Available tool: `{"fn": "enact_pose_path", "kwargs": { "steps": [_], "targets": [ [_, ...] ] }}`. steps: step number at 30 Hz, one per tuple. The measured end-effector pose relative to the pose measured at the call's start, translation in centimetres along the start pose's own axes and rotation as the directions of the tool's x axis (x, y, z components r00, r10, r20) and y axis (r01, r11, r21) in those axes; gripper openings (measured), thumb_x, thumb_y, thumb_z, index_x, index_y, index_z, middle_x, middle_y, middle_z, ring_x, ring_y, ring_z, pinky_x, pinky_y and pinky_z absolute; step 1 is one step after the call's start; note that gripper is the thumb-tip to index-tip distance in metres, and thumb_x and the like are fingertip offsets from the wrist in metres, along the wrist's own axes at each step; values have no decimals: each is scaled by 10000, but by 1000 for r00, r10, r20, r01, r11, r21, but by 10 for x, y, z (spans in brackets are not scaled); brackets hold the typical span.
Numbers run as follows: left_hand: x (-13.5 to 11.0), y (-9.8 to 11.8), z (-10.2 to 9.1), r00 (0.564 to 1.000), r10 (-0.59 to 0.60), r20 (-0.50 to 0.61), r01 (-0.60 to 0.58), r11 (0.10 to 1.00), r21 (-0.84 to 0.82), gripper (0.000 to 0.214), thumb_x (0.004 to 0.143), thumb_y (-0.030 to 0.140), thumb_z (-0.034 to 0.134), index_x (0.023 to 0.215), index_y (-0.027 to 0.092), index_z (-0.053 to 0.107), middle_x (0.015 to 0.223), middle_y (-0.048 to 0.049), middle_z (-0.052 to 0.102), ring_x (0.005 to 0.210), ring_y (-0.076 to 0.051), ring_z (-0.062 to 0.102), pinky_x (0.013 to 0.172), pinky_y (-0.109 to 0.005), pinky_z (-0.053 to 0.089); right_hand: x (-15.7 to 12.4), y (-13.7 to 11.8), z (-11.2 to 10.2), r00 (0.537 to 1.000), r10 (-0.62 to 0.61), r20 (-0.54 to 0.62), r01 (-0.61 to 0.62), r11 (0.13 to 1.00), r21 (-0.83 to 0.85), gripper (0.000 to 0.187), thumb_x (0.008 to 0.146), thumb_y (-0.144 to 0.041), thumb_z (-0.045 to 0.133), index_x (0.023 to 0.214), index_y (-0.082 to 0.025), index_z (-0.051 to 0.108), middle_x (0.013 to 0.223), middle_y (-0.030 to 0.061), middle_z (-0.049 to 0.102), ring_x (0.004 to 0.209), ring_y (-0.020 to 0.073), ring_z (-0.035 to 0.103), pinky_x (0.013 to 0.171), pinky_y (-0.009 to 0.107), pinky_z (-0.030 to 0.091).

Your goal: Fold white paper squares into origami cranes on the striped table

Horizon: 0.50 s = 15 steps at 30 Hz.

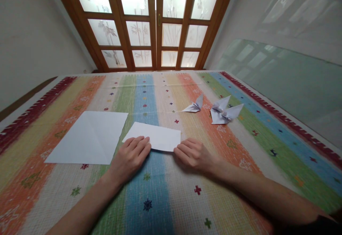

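A white sheet of paper (160,135), rectangular and apparently folded over, lies in front of me on the striped cloth. My left hand (135,153) has its fingers curled over the near left corner of this paper. At the near right corner, my right hand (193,153) grips the edge with bent fingers; its thumb is hidden. The near edge of the paper is slightly raised between the two hands. To the left lies a larger white sheet (88,139), flat, with a faint diagonal crease and a ragged right edge.
Several folded paper pieces with pointed tips lie to the right: a small one (196,105) and an overlapping group (224,111). The striped tablecloth (145,192) covers the table. Beyond it stand wooden doors (156,25) with frosted panes, and walls rise on both sides.
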<state>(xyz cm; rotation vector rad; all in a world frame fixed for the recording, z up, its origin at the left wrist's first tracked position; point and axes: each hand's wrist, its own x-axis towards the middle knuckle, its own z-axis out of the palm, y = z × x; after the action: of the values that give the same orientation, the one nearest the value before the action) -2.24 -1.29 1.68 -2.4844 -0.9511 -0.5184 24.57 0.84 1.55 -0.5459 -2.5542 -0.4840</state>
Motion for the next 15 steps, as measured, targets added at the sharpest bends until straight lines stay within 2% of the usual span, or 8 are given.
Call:
{"fn": "enact_pose_path", "kwargs": {
  "steps": [4,6,11,15],
  "targets": [
    [4,15,4,992,79,-102,-93,985,-148,250,980,140,398,964,156,647,899,-75,718,726,-183,611,624,-327,455,15,-23,0,999,-26,-35,30,995,95,326,964,-132,434,672,-178,574,590,-7,535,552,135,440,553,316,277],
    [2,16,6,990,56,-129,-84,970,-228,257,987,140,392,941,154,644,849,-63,713,713,-172,615,609,-309,451,15,-28,4,1000,-3,-29,7,990,140,303,964,-170,449,695,-182,587,609,-4,559,576,139,468,570,314,299],
    [-6,7,6,997,-37,-72,6,924,-383,217,986,187,461,898,169,658,816,-33,714,733,-147,642,646,-273,476,2,-22,10,983,170,74,-183,955,232,235,953,-250,504,773,-173,634,740,34,650,716,167,556,679,311,383],
    [-4,5,6,995,-85,43,95,863,-497,231,966,239,509,811,183,673,802,-37,707,754,-156,629,708,-299,482,-7,-16,11,962,235,137,-266,919,292,242,965,-268,517,788,-172,651,794,46,673,761,168,565,718,309,403]
  ]
}}
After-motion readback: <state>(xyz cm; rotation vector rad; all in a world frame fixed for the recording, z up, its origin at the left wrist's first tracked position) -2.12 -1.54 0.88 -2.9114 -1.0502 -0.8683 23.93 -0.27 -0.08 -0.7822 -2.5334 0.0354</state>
